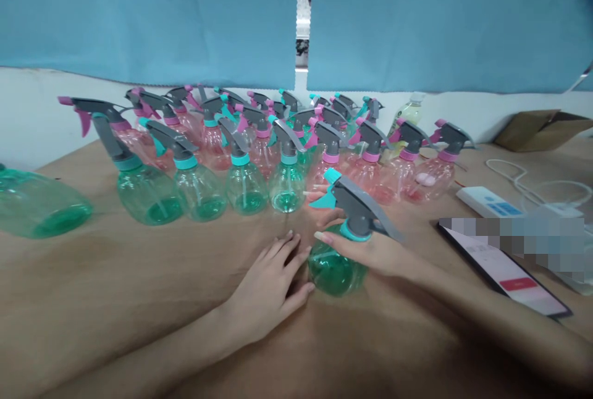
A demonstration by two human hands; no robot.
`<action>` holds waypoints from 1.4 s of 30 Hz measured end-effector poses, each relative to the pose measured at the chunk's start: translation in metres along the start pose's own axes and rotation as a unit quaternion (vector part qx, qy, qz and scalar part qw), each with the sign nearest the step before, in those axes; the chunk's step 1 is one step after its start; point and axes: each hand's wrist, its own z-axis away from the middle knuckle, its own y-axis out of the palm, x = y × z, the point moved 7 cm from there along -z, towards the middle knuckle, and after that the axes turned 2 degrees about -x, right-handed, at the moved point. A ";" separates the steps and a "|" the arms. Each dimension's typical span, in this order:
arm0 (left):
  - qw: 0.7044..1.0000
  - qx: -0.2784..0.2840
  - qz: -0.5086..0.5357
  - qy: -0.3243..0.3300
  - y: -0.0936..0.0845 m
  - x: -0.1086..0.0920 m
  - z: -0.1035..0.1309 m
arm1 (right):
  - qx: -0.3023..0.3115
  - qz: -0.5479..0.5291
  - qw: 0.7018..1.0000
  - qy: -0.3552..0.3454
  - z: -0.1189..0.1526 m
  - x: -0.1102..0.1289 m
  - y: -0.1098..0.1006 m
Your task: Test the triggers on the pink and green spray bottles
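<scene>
A green see-through spray bottle [334,272] with a grey head and turquoise trigger stands upright before me, tilted slightly if at all. My right hand [377,254] is closed round its upper body just under the collar, thumb in front and fingers partly hidden behind. On the wooden table, my left hand [269,278] rests palm down with its fingers stretched apart. Its fingertips come close to the bottle's left side; whether they touch, I cannot tell. Just beyond is another green spray bottle [288,186], at the front of a row.
Several green and pink spray bottles [250,186] stand in rows across the table [152,300]. A green bottle body [41,204] is at the far left. To the right lie a phone [504,266], a white power strip [488,201], cables and a cardboard box [532,130]. Blue sheeting [162,16] hangs behind.
</scene>
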 end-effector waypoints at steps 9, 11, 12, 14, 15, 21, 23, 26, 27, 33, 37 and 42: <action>1.000 0.015 -0.015 0.003 0.001 0.000 0.001 | 0.001 -0.047 0.999 0.025 -0.001 0.002 -0.003; 1.000 0.012 -0.014 0.004 0.001 0.000 0.001 | -0.003 -0.059 0.998 0.027 -0.001 0.004 -0.003; 1.000 0.011 -0.014 0.004 0.001 0.000 0.000 | -0.006 -0.064 0.998 0.027 -0.001 0.004 -0.004; 1.000 0.007 -0.014 0.006 0.001 0.000 0.000 | -0.015 -0.068 0.997 0.021 0.000 0.006 -0.006; 1.000 0.005 -0.014 0.007 0.001 0.000 0.000 | -0.017 -0.068 0.997 0.019 0.000 0.006 -0.006; 1.000 -0.005 -0.016 0.009 0.002 0.000 0.001 | -0.014 -0.057 0.998 0.002 0.001 0.008 -0.007; 1.000 -0.004 -0.014 0.007 0.002 0.000 0.000 | -0.012 -0.058 0.998 0.000 0.000 0.010 -0.007; 1.000 -0.001 -0.010 0.007 0.001 0.000 0.000 | -0.006 -0.066 0.998 0.006 -0.002 0.012 -0.007; 1.000 -0.001 -0.009 0.008 0.001 0.000 0.000 | -0.004 -0.070 0.998 0.006 -0.002 0.013 -0.007; 1.000 -0.002 -0.008 0.007 0.001 0.001 0.001 | -0.001 -0.068 0.998 -0.010 -0.002 0.015 -0.007; 1.000 0.002 -0.011 0.007 0.002 0.000 0.002 | 0.007 -0.058 0.998 0.008 -0.002 0.013 -0.006; 1.000 0.000 -0.007 0.008 0.001 0.000 0.000 | 0.001 -0.049 0.999 0.012 -0.003 0.016 -0.009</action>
